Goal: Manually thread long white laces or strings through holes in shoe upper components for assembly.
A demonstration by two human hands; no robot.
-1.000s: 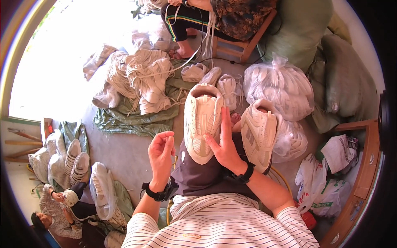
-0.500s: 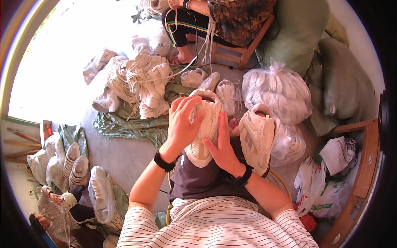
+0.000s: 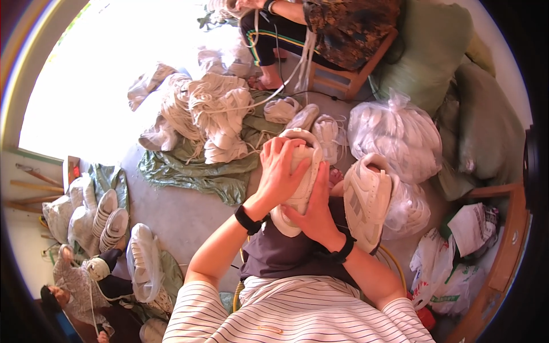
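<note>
A cream-white sneaker (image 3: 304, 197) rests over my lap, its toe toward me and its heel opening away. My left hand (image 3: 281, 174) wraps over its upper from the left, fingers bent near the tongue and thumb across the lacing area. Much of the upper is hidden under that hand. Along the shoe's right side, my right hand (image 3: 315, 216) holds it, with the thumb near the toe. Beside it on the right, a matching sneaker (image 3: 366, 200) with grey side patches stands on dark cloth over my leg, touched by neither hand.
Ahead lie loose sneakers (image 3: 326, 134) and a heap of pale laces and shoes (image 3: 220, 111) on a green tarp (image 3: 189, 174). Plastic-bagged shoes (image 3: 394, 131) stand right. One person (image 3: 349, 31) sits ahead on a wooden chair, another (image 3: 77, 291) at lower left.
My left hand has closed further over the sneaker's upper, covering more of the lacing area. My right hand keeps its hold along the side. The whole view has shifted slightly.
</note>
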